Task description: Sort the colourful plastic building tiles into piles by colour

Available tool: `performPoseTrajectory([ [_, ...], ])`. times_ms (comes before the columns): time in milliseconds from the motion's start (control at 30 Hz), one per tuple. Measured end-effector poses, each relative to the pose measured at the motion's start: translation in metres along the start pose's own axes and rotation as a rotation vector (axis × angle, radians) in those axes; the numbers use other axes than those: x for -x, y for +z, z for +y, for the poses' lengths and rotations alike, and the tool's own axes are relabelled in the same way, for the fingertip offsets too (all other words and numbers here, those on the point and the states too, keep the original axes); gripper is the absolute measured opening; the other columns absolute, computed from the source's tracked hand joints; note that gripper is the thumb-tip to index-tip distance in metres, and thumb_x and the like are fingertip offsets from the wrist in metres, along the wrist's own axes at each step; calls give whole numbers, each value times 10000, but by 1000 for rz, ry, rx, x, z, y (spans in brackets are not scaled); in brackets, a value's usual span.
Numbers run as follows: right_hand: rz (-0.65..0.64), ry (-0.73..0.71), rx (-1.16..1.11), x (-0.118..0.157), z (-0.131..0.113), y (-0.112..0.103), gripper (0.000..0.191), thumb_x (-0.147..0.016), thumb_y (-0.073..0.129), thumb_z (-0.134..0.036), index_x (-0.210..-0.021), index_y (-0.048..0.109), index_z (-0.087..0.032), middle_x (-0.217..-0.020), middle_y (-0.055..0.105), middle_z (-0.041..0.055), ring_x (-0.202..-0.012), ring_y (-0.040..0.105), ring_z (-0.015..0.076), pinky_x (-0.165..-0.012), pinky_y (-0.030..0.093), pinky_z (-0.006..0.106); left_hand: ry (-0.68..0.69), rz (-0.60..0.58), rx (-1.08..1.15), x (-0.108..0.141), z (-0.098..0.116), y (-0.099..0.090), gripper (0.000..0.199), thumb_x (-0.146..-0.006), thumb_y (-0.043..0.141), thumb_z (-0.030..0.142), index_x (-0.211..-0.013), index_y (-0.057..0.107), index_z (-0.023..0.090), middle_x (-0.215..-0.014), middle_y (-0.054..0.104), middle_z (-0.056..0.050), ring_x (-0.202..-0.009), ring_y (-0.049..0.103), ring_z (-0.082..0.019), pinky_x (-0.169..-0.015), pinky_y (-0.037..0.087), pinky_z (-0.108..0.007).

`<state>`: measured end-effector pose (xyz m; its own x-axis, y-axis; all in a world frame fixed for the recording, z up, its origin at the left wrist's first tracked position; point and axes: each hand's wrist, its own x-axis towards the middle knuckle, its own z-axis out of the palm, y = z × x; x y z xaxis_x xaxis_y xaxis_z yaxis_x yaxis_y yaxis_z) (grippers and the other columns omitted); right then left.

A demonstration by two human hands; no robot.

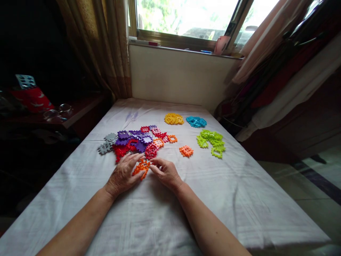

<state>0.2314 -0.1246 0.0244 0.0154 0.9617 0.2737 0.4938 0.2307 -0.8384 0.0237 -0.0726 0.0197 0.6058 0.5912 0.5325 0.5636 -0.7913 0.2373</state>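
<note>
Between my hands are orange interlocking plastic tiles (142, 168) with notched edges. My left hand (123, 175) curls around their left side, its thumb at the near edge and its fingers over the far side. My right hand (165, 172) has thumb and fingertips together at their right edge. Just beyond lie mixed tiles: purple tiles (141, 146), red tiles (120, 152) and grey tiles (106, 147). A small orange stack (186, 151) sits apart, to the right of the mixed heap.
Yellow tiles (174, 118), blue tiles (196, 122) and lime green tiles (211, 139) form separate piles at the back right. All rest on a pale, wrinkled tablecloth (213, 206). A dark side table (85, 106) with glasses (65, 108) stands left; clothes (285, 89) hang right.
</note>
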Motion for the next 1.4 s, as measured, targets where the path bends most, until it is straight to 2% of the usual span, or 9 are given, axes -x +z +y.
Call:
performPoseTrajectory([
  [167, 49, 33, -64, -6, 6, -4, 213, -822, 595, -335, -928, 743, -224, -772, 746, -1, -634, 639, 127, -629, 513, 236, -30, -19, -2, 0, 0, 0, 602, -864, 593, 407, -1424, 432, 255, -1355, 617, -94, -1285, 546, -276, -1136, 379, -500],
  [367, 381, 246, 71, -17, 45, -66, 274, -783, 559, -362, -924, 741, -213, -873, 771, 35, -742, 688, 176, -770, 545, 307, -88, -69, -47, -2, 1, -8, 442, -786, 667, 537, -1101, 603, 233, -1098, 686, -78, -1068, 617, -272, -1047, 425, -470],
  [500, 480, 392, 136, -17, 70, -99, 297, -757, 526, -347, -901, 755, -225, -884, 779, 24, -810, 704, 192, -815, 544, 320, -112, -138, -101, -3, 9, -12, 447, -708, 717, 595, -959, 610, 240, -962, 677, -52, -945, 607, -266, -996, 434, -474],
  [733, 483, 401, 259, -18, 73, -97, 382, -808, 524, -357, -1099, 730, -220, -969, 777, 44, -838, 705, 189, -816, 543, 317, -83, -163, -92, -4, 13, -13, 341, -739, 694, 504, -951, 617, 249, -996, 689, -48, -953, 613, -263, -1029, 414, -477],
  [867, 523, 388, 329, -18, 66, -100, 358, -821, 500, -309, -1061, 741, -199, -1052, 762, 79, -954, 697, 214, -894, 526, 335, -43, -152, -37, 0, 9, -9, 356, -772, 664, 434, -1068, 611, 242, -1085, 696, -67, -1021, 629, -268, -1047, 431, -468],
  [967, 531, 334, 330, -17, 57, -97, 341, -834, 488, -328, -1003, 751, -192, -999, 766, 84, -901, 699, 218, -873, 531, 336, -33, -146, 24, 3, 8, -6, 419, -785, 644, 370, -1178, 584, 237, -1171, 681, -84, -1086, 631, -264, -1014, 480, -425],
  [1067, 432, 224, 271, -15, 44, -80, 313, -845, 497, -348, -966, 754, -217, -889, 770, 55, -783, 693, 194, -786, 539, 305, -13, -131, 119, 4, 11, -3, 445, -820, 601, 303, -1254, 541, 233, -1238, 655, -89, -1120, 635, -234, -993, 511, -375],
  [1200, 118, 50, 191, -9, 22, -46, 232, -843, 559, -354, -887, 757, -241, -822, 761, 25, -703, 666, 162, -719, 520, 275, 6, -93, 211, 2, 16, -1, 429, -879, 579, 306, -1294, 494, 235, -1270, 628, -95, -1159, 624, -210, -998, 522, -349],
  [1400, -102, 84, -38, -2, 4, -13, 261, -817, 629, -361, -1009, 737, -221, -749, 727, -14, -590, 596, 107, -604, 475, 224, 49, -51, 233, 1, 19, 5, 472, -893, 607, 298, -1335, 446, 252, -1294, 602, -97, -1202, 602, -210, -1022, 523, -372],
])
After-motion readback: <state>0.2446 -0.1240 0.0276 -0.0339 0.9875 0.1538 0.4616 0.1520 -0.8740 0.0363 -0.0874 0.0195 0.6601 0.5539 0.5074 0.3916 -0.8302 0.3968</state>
